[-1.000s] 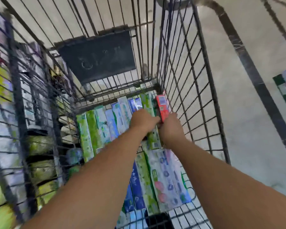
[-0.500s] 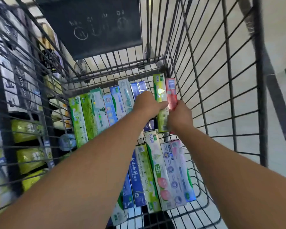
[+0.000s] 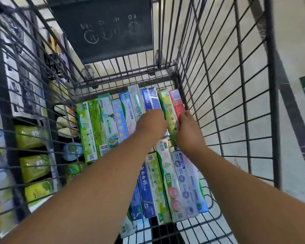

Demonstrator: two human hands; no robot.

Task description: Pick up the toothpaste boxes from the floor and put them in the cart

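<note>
Forearms reach from the near edge down into a wire cart [image 3: 236,88], both bare. Nearest on the cart bottom lies a row of toothpaste boxes [image 3: 167,184] packed side by side with their long sides touching: a blue box [image 3: 145,189], a green one, a white box with pink circles, and a pale purple one at the right. Beyond them the left hand [image 3: 152,123] rests palm down across the far row [image 3: 102,127], over the blue and white boxes in its middle; its fingers are curled under and hidden, so whether they grip anything cannot be told. Just beside it the right hand [image 3: 187,131] lies on the red box [image 3: 177,104] and the yellow-green box [image 3: 167,110], its fingers bent loosely against the red box and touching the side mesh; a firm grip cannot be confirmed. The red box sits in the far right corner, against the wire wall. To the left the far row runs through pale blue, white and green boxes to the left side. Past the row rises the cart's end wall, with a dark panel [image 3: 102,29] bearing faint white marks. Through the left mesh blurred shelves [image 3: 30,138] of yellow-green packs show; through the right mesh, pale floor [image 3: 292,50].
</note>
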